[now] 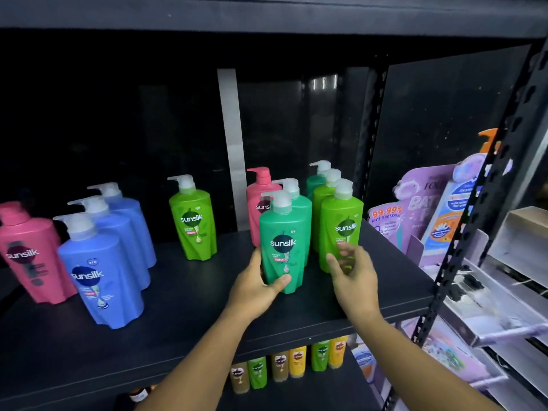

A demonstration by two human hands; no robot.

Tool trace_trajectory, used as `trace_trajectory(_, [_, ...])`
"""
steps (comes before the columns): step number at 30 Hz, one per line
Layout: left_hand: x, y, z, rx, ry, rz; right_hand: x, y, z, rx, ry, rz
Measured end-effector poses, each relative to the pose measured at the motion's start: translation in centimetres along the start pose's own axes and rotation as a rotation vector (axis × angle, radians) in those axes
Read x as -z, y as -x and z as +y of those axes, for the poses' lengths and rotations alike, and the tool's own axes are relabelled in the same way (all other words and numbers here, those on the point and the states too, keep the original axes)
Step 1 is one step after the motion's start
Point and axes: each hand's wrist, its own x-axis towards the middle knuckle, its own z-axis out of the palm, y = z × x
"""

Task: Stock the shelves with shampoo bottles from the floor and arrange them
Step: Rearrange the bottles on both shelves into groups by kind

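A teal-green Sunsilk pump bottle (284,241) stands upright on the dark shelf (189,315), and my left hand (255,284) grips its lower left side. My right hand (353,274) hovers with fingers spread just in front of a lime-green bottle (341,221) to the right, not clearly touching it. Behind these stand more teal and lime bottles (324,185) and a pink one (258,197). A single lime bottle (192,221) stands mid-shelf. At the left are three blue bottles (100,277) in a row and a pink bottle (29,253).
A perforated black upright (474,232) bounds the shelf on the right, with purple and orange packaged goods (427,209) beyond it. Smaller bottles (290,363) line the shelf below. An upper shelf (267,13) hangs overhead.
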Motion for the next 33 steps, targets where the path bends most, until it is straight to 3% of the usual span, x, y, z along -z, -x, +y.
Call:
trace_trajectory(4, [-0.7,0.1,0.4,-0.009,-0.177,0.067,0.5,-2.2,1.4,0.051,0.166,0.015])
trace_trajectory(7, [-0.9,0.8,1.4,-0.039,-0.305,0.112,0.5,-2.7,2.3,-0.029,-0.009,-0.124])
trace_trajectory(13, [-0.5,1.4,1.4,-0.030,-0.324,0.040,1.0,-3.6,3.1,-0.191,-0.131,-0.231])
trace_trajectory(18, [-0.6,1.5,1.5,-0.028,-0.336,0.047,1.3,-3.8,3.7,-0.127,0.047,-0.190])
trace_trajectory(33, [-1.2,1.5,1.0,-0.018,-0.502,0.072,5.2,0.4,1.3,-0.180,0.005,-0.416])
